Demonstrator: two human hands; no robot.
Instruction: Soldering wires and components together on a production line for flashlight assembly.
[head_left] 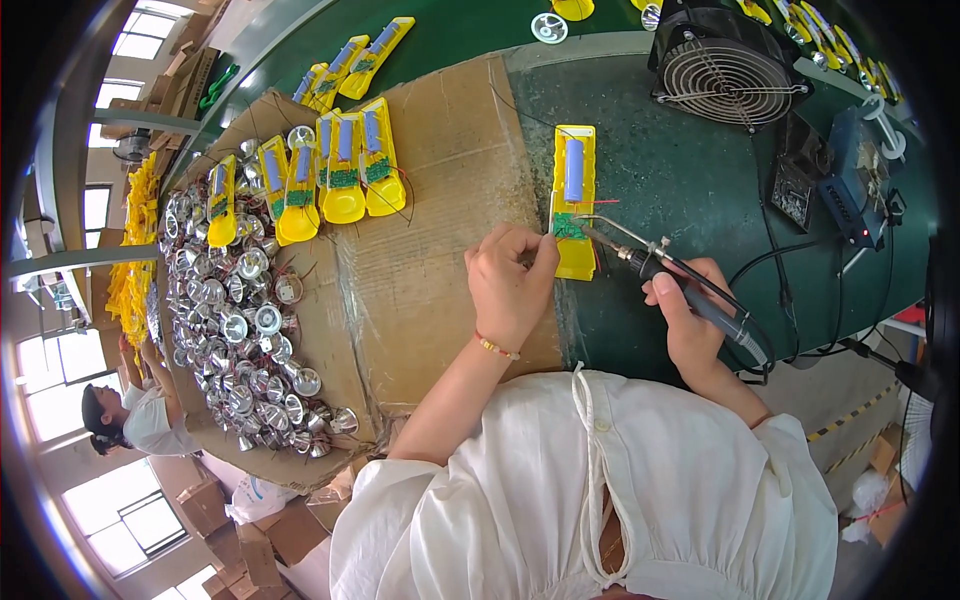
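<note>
Yellow plastic housing (575, 264) on the green bench (636, 150) before me already held its battery (573, 168) and circuit board (568, 227); a red wire (607, 202) stuck out — soldering seemed unfinished, with no silver reflector (268, 319) fitted. My right hand (692, 318) gripped the iron (668, 281); my left hand (512, 270) curled beside the board — pinching anything, I couldn't tell. The housing's long axis pointed away from me, battery end farthest.
</note>
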